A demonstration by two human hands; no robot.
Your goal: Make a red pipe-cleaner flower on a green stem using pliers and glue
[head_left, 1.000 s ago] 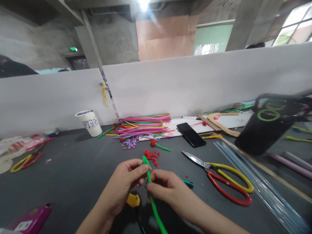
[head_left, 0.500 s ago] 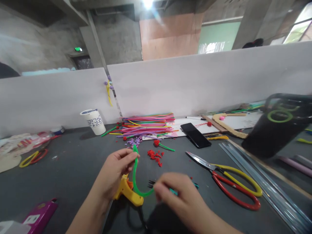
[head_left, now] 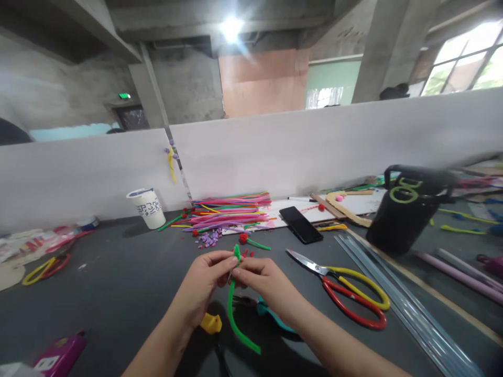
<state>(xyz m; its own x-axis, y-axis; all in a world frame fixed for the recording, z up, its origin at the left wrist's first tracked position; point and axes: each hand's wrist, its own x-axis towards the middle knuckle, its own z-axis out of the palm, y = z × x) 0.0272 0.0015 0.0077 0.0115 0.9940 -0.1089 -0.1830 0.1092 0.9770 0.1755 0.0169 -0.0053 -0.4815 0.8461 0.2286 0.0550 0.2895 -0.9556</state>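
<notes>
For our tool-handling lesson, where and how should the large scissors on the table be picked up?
Probably best by the red loop and yellow loop, coming from the near right. The scissors lie with these handles toward that side, while the blades point away to the left. The right hand pinches a green stem, so free it first.

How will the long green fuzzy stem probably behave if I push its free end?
The long green fuzzy stem would likely bend easily: its free end curves below the left hand and right hand. It is probably light, being so thin. Its fuzzy-looking surface suggests it should not slip much.
</notes>
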